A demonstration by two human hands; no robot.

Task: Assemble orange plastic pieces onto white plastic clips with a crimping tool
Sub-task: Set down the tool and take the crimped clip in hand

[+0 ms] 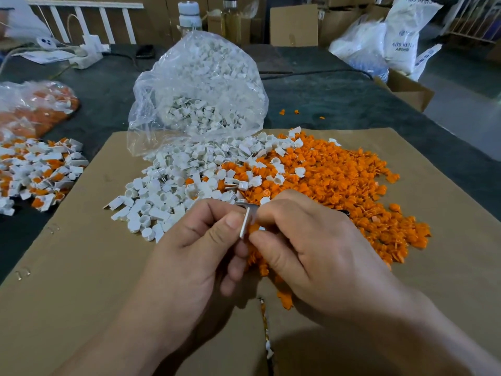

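Hands meet low over the brown cardboard sheet (447, 240): the left hand (195, 256) pinches a thin silver metal T-shaped tool (246, 221) between thumb and forefinger, its long axis near upright, crossbar on top. The right hand (320, 248), fingers curled together, presses a small orange plastic piece (254, 228) against the tool's right side. Loose white plastic clips (173, 191) lie just beyond the left hand, the nearer one for a pickup, I judge
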